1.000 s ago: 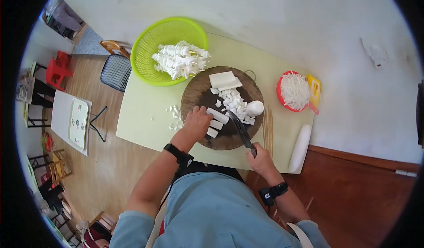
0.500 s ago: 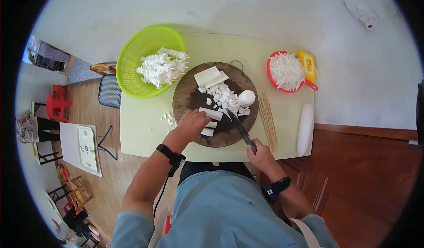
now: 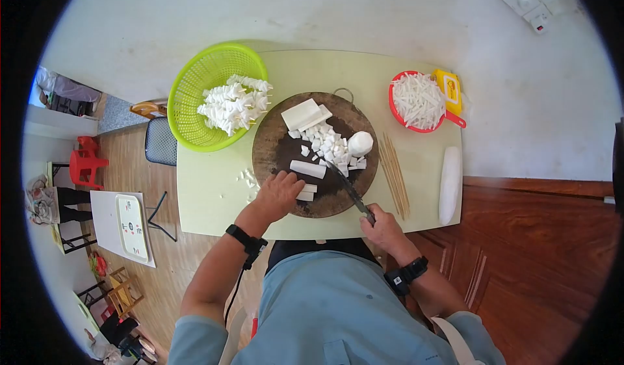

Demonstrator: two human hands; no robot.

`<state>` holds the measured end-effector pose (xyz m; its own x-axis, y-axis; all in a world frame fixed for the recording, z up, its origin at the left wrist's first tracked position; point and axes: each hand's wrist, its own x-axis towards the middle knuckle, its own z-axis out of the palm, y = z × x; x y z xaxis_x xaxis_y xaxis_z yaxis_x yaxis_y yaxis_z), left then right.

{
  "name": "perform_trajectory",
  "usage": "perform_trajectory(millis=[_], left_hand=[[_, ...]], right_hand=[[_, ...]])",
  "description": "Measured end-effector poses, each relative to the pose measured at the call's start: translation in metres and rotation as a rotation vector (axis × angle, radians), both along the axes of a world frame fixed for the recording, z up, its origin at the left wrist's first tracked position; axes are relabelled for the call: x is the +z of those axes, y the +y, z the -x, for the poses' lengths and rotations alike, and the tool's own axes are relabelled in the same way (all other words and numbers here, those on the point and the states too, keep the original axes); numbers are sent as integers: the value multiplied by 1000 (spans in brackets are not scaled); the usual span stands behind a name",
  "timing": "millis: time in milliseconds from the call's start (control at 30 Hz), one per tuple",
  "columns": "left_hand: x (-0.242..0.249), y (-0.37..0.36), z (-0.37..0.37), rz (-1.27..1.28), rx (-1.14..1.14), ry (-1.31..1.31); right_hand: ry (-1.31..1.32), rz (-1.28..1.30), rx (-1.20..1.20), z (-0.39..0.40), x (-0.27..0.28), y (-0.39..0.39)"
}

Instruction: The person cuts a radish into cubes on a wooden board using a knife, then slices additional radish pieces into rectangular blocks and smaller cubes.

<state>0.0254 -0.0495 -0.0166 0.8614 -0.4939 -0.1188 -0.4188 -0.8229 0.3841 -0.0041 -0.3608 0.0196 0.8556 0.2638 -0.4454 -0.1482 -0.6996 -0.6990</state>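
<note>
My right hand (image 3: 383,226) grips a dark-bladed kitchen knife (image 3: 351,189), whose tip lies by the diced white radish (image 3: 331,145) on the round wooden chopping board (image 3: 270,128). At the board's lower left, my left hand (image 3: 279,195) has bent, slightly parted fingers beside short radish pieces (image 3: 307,196); whether the fingertips touch them is hard to see. Just above these fingers lies a thick radish stick (image 3: 308,169). Radish slabs (image 3: 302,114) are at the top of the board, and a rounded radish end (image 3: 360,144) sits on the right.
A green basket (image 3: 179,108) of skewered white pieces stands at the back left. Thin white strips fill a red strainer (image 3: 460,121) beside a yellow packet (image 3: 450,91). Wooden skewers (image 3: 394,176) and a whole white radish (image 3: 449,186) lie on the right. Scraps (image 3: 248,178) dot the table's left.
My left hand has drawn back slightly from the thick radish stick, toward the board's lower edge. The knife keeps nearly the same place in my right hand. The view has shifted slightly.
</note>
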Motion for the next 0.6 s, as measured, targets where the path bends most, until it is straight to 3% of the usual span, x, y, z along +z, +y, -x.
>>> perform_trajectory(millis=[167, 233, 433, 600], left_hand=[[-12, -3, 4, -42, 10, 33], [-13, -9, 4, 171, 113, -3], [-4, -21, -8, 194, 161, -45], [-15, -11, -37, 66, 191, -91]], right_hand=[[-13, -10, -8, 0, -2, 0], [6, -5, -6, 1, -2, -1], [5, -20, -32, 5, -5, -3], [9, -14, -56, 10, -6, -6]])
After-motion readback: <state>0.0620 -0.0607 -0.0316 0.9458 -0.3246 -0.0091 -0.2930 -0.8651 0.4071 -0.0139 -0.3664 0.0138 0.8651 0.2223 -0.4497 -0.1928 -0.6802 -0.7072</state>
